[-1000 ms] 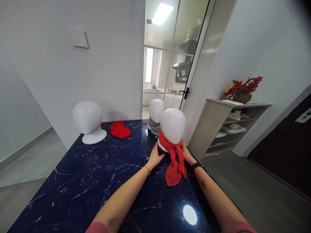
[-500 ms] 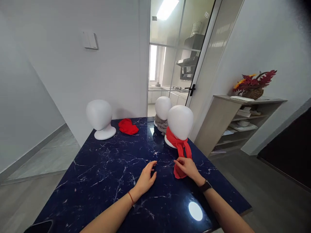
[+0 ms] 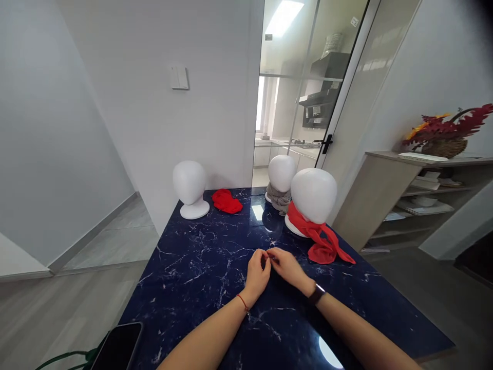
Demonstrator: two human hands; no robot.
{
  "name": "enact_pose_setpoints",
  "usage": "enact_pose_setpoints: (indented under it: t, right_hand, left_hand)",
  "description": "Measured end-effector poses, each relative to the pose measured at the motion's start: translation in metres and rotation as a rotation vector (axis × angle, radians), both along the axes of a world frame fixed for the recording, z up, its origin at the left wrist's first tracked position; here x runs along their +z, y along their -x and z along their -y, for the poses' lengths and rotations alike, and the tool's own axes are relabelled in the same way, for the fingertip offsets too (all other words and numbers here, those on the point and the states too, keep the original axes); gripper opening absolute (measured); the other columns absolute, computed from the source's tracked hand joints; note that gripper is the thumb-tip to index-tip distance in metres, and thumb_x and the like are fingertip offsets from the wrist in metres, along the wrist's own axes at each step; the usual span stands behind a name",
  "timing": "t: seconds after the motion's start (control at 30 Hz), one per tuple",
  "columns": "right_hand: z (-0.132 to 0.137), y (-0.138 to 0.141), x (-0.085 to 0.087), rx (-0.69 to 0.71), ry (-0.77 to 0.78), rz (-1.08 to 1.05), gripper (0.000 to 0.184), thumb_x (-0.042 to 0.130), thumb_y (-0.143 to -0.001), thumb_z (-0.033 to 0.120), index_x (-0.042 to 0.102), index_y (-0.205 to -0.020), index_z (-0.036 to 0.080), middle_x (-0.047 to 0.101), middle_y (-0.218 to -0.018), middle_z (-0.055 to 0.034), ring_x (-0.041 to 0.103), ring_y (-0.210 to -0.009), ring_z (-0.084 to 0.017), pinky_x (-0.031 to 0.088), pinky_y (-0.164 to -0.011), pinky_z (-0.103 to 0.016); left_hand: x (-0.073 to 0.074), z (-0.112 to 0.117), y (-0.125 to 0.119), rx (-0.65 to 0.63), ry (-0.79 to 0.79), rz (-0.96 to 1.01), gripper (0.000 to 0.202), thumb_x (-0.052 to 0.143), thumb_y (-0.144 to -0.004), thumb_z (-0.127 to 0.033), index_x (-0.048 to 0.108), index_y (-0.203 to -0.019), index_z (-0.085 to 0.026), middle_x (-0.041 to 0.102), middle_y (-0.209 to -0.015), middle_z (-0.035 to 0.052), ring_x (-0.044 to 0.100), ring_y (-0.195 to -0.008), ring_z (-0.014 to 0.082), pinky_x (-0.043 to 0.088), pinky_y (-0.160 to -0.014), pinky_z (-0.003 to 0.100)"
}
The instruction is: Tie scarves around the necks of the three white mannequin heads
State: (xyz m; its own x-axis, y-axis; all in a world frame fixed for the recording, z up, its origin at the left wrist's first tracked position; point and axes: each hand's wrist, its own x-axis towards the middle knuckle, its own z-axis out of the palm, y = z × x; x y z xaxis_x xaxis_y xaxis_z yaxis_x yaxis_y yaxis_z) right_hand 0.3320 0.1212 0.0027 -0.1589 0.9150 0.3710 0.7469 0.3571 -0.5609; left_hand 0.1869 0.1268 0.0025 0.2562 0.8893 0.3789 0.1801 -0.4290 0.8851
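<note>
My left hand [image 3: 258, 270] and my right hand [image 3: 287, 267] meet over the middle of the dark blue marble table [image 3: 200, 267], fingertips touching, fingers curled, nothing visible in them. Just beyond my right hand stands a white mannequin head [image 3: 314, 195] with a red scarf [image 3: 321, 239] tied round its neck, the ends lying on the table. Behind it a second white head [image 3: 282, 174] wears a grey scarf [image 3: 278, 198]. A bare white head [image 3: 190, 187] stands at the far left, with a loose red scarf [image 3: 227, 201] beside it.
A dark phone [image 3: 117, 347] lies at the table's near left corner. A wooden shelf unit [image 3: 389, 198] with a basket of red flowers [image 3: 449, 136] stands to the right. A glass door [image 3: 308, 97] and white wall lie behind the table.
My hands left the red-scarfed head's base and drew back toward me; the right one let go of the scarf's end. They now meet at mid-table. The view has shifted left.
</note>
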Motion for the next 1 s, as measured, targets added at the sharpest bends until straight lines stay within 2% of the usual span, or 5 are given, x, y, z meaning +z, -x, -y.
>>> enact_pose_setpoints:
  t: [0.13,0.37,0.6,0.8,1.0]
  right_hand:
    - [-0.043,0.043,-0.011,0.168,0.09,-0.093,0.019,0.044,-0.076,0.01,0.061,-0.081,0.019,0.064,-0.077,-0.002,0.059,-0.07,-0.015,0.047,-0.067,-0.027]
    - [-0.167,0.085,-0.001,-0.046,0.049,-0.041,0.045,0.053,-0.076,0.014,0.049,-0.12,0.012,0.057,-0.113,-0.0135,0.061,-0.092,-0.019,0.048,-0.086,-0.035]
    - [-0.267,0.123,0.015,-0.047,0.016,0.104,0.076,0.043,-0.075,0.002,0.014,-0.144,0.007,0.019,-0.15,-0.0156,0.025,-0.136,-0.021,0.03,-0.107,-0.032]
    - [-0.28,0.124,0.008,-0.046,0.115,0.244,0.06,0.043,-0.082,0.01,0.031,-0.141,0.02,0.042,-0.137,-0.0151,0.046,-0.12,-0.027,0.039,-0.096,-0.039]
    - [-0.234,0.097,0.013,-0.097,0.187,0.276,0.033,0.052,-0.084,0.031,0.056,-0.113,0.015,0.062,-0.108,-0.0157,0.058,-0.102,-0.028,0.043,-0.087,-0.04]
  left_hand:
    - [0.002,-0.008,0.007,0.184,0.05,0.056,0.009,0.043,-0.083,-0.021,0.046,-0.074,-0.02,0.051,-0.073,-0.0002,0.048,-0.068,0.0149,0.039,-0.067,0.028]
    - [0.001,-0.019,0.013,0.293,0.125,0.116,0.009,0.041,-0.079,-0.014,0.045,-0.077,-0.021,0.048,-0.074,0.0,0.046,-0.069,0.0152,0.038,-0.067,0.028]
    - [-0.008,-0.024,0.009,0.273,0.217,0.109,0.013,0.041,-0.075,-0.01,0.044,-0.074,-0.023,0.047,-0.071,-0.0005,0.044,-0.067,0.0154,0.036,-0.064,0.027]
    - [-0.014,-0.027,0.006,0.242,0.245,0.125,0.012,0.041,-0.075,-0.011,0.044,-0.072,-0.022,0.047,-0.071,-0.0002,0.044,-0.068,0.015,0.036,-0.064,0.026]
    - [-0.005,-0.025,0.01,0.265,0.244,0.151,0.01,0.042,-0.076,-0.012,0.046,-0.076,-0.021,0.046,-0.072,-0.0011,0.043,-0.067,0.0137,0.035,-0.063,0.025]
